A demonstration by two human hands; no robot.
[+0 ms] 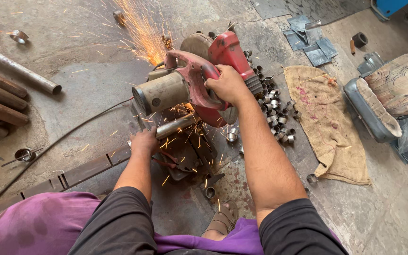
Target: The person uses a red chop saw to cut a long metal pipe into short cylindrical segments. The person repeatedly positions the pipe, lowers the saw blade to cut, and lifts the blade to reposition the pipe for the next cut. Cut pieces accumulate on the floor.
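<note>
**Cutting a metal pipe with a red chop saw on a workshop floor**

A person is crouching on a concrete floor (pixel 72 28), seen from their own head looking down. The right hand (pixel 228 85) is wrapping its grip tightly around the handle of a red chop saw (pixel 199 80) and is bearing on it. The left hand (pixel 143 141) is closing its grip over a metal pipe (pixel 178 123), which is lying across the saw's base, under the blade, running out to the left. Orange sparks (pixel 142 33) are flying away from the person toward the far side of the floor.

Just right of the saw, a heap of short cut pipe rings (pixel 275 118) is crowding the saw's edge and touching a burlap sack (pixel 327 123). To the far left, long rusty pipes (pixel 5 89) are lying well apart from the saw. A sandalled foot (pixel 222 219) is resting near the saw base. Bare floor is lying open behind the saw and at lower right.
</note>
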